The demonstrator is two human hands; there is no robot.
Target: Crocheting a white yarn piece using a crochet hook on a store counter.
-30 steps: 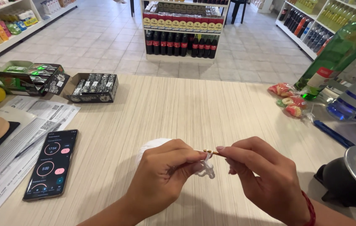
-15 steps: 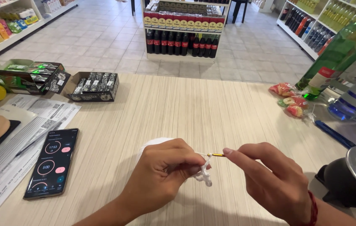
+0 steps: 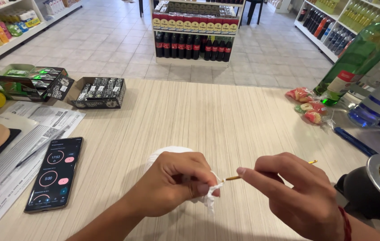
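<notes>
We pinch a small white crocheted bit (image 3: pixel 209 201) in our left hand (image 3: pixel 179 180), right hand (image 3: pixel 295 194) gripping the golden hook (image 3: pixel 234 177) beside it, hardly any fabric made.

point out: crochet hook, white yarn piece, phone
crochet hook (image 3: pixel 233 177), head view, on the golden shaft near its tip.
white yarn piece (image 3: pixel 209 203), head view, on the dangling end.
phone (image 3: pixel 54 173), head view, on its screen.
</notes>
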